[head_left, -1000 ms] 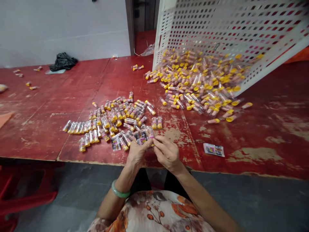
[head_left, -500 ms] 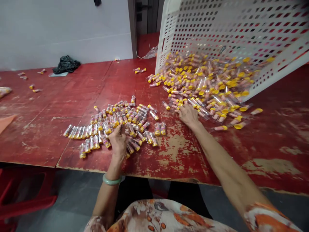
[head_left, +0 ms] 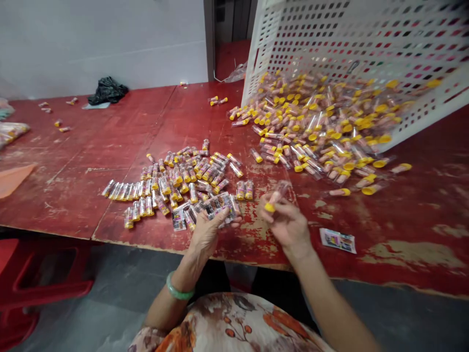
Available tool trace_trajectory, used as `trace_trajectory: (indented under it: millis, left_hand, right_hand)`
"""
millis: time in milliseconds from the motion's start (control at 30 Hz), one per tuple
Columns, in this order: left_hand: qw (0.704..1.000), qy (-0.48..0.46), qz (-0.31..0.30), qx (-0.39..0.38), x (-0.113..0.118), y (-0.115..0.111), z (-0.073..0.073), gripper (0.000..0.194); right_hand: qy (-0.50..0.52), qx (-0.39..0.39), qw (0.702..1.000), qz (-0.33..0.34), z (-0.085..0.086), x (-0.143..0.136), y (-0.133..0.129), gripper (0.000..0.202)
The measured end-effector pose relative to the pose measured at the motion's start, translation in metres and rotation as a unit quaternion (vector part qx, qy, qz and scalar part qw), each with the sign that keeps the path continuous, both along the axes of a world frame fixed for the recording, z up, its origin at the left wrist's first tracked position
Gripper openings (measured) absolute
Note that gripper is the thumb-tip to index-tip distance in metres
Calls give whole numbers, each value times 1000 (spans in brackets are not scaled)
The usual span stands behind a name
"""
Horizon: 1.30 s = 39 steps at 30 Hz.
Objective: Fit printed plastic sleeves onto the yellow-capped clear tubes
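Observation:
My left hand (head_left: 207, 230) pinches a printed label strip (head_left: 217, 203) between thumb and fingers, just over the near edge of the labelled tubes (head_left: 179, 176). My right hand (head_left: 289, 225) grips a clear tube with a yellow cap (head_left: 277, 194), cap tilted down toward my left hand; it is slightly blurred. Another printed label (head_left: 179, 219) lies left of my left hand. A separate printed label strip (head_left: 337, 240) rests on the red table (head_left: 256, 249) to the right of my right wrist. Several labelled tubes stand or lie close together in rows.
A tipped white perforated basket (head_left: 252, 63) at the back right spills a heap of yellow-capped tubes (head_left: 315, 127) onto the table. A black plastic bag (head_left: 108, 91) lies near the wall. Orange paper (head_left: 14, 180) is at the left, with a red stool (head_left: 47, 278) below.
My right hand has come back from the heap toward me, now with a tube. My left hand has moved right and now holds a label strip. Labels have appeared on the table.

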<state>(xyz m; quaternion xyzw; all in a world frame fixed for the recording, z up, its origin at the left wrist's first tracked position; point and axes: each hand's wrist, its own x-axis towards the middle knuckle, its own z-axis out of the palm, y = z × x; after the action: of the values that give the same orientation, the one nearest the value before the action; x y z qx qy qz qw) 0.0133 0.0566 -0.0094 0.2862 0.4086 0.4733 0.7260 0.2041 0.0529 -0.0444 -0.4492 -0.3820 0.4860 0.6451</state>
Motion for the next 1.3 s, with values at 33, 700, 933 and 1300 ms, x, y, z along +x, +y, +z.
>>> trace_trajectory:
  millis: [33,700,933,1300]
  left_hand:
    - [1000,6,11,-5,3,-2,0,34]
    - [996,-45,66,-31,15,-20,-2,51]
    - [991,-57,111,-49,16,-21,2,47]
    - [993,-89,45,-57,20,-30,9,34]
  right_hand:
    - [57,-10,998,36,1,-14,-14,13]
    - [-82,-45,989,-116,12,-60,-54,26]
    - [-398,159,885,-180,19,-44,-96,24]
    - [-589,252,731,-236,24,-44,-101,35]
